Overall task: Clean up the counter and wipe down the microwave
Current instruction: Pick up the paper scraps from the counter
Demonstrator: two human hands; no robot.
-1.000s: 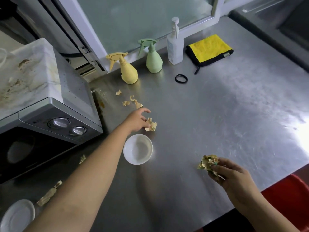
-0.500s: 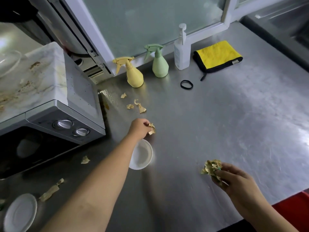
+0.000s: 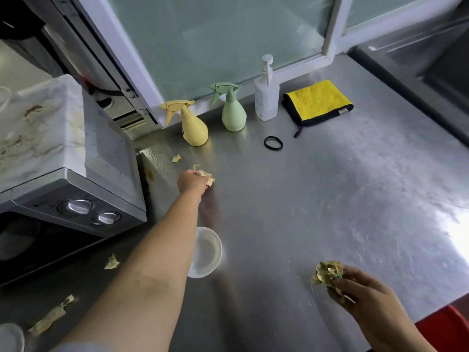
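Observation:
My left hand (image 3: 192, 182) reaches far across the steel counter (image 3: 330, 199) and grips yellowish peel scraps (image 3: 207, 176) near the microwave's right side. My right hand (image 3: 360, 288) holds a crumpled wad of the same scraps (image 3: 327, 271) low on the right. One loose scrap (image 3: 177, 158) lies just beyond the left hand. More scraps lie in front of the microwave (image 3: 111, 262) and at the lower left (image 3: 50, 317). The microwave (image 3: 63, 174) stands at the left, its top stained brown.
A white bowl (image 3: 206, 252) sits beside my left forearm. At the back stand a yellow spray bottle (image 3: 193, 125), a green spray bottle (image 3: 232, 110) and a white pump bottle (image 3: 266, 92). A yellow cloth (image 3: 317, 101) and black hair tie (image 3: 273, 143) lie nearby. Something red (image 3: 449, 329) sits below the counter edge.
My left hand closed on the scraps by the bowl, then moved farther away to the scraps nearer the yellow bottle and gathered them. The right hand kept its wad.

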